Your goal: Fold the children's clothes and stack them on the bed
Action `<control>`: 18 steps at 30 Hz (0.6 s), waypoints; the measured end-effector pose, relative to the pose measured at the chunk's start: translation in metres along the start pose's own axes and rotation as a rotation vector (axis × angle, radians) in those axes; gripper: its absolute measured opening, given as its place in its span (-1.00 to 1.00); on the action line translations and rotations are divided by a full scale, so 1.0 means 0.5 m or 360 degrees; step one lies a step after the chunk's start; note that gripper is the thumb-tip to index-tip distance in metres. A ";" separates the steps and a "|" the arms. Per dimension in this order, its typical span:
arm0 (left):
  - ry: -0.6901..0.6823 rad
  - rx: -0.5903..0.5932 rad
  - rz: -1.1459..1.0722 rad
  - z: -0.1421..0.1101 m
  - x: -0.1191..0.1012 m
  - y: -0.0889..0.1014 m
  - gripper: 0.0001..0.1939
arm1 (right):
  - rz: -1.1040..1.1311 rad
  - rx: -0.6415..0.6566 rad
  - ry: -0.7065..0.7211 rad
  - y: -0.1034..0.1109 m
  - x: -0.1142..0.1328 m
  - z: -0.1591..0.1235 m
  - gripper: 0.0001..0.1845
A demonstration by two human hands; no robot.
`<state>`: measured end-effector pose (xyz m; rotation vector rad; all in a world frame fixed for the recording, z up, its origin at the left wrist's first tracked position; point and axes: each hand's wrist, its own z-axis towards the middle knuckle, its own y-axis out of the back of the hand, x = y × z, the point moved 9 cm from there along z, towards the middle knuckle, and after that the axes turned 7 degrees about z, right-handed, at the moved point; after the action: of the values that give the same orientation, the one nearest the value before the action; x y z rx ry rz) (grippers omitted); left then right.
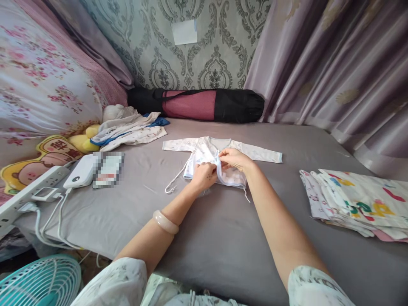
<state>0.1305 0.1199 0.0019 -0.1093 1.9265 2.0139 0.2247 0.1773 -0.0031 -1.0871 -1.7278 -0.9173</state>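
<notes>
A small white baby shirt (204, 148) with pale blue trim lies spread on the grey sheet, its sleeves stretched out to both sides. My left hand (205, 175) is closed on the front edge of the shirt near its middle. Just to the right, my right hand (235, 160) pinches the same blue-trimmed edge, which is lifted a little between the two hands. A white tie string (174, 180) trails from the shirt's left side, and another short tie (247, 195) hangs at its lower right corner. My fingertips partly hide the cloth they hold.
Folded printed cloths (357, 199) are stacked at the right. On the left lie a crumpled heap of clothes (130, 125), a white power bank (81, 171), a blurred phone-like object (108, 170) and a power strip (35, 191). A rolled bag (197, 104) rests against the wall; a fan (41, 282) stands lower left.
</notes>
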 end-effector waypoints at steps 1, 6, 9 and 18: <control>-0.0012 0.0014 0.0034 -0.003 -0.002 0.001 -0.72 | -0.0013 0.0012 -0.0025 -0.003 -0.002 -0.002 -0.81; 0.0224 -0.0143 0.0056 -0.020 0.054 0.053 -0.71 | -0.0175 0.0015 -0.0014 0.009 0.005 -0.010 -0.89; 0.0550 -0.0346 0.0261 -0.037 0.128 0.099 -0.71 | -0.0367 -0.0218 0.0103 0.054 0.016 0.013 -0.88; 0.0815 0.0035 0.0186 -0.043 0.224 0.061 -0.74 | -0.1281 -0.0558 0.0220 0.057 0.066 0.136 -0.82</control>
<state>0.0126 0.1205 -0.0035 -0.5686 2.2978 2.1955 0.2239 0.2575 0.0074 -0.4793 -1.9483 -1.7944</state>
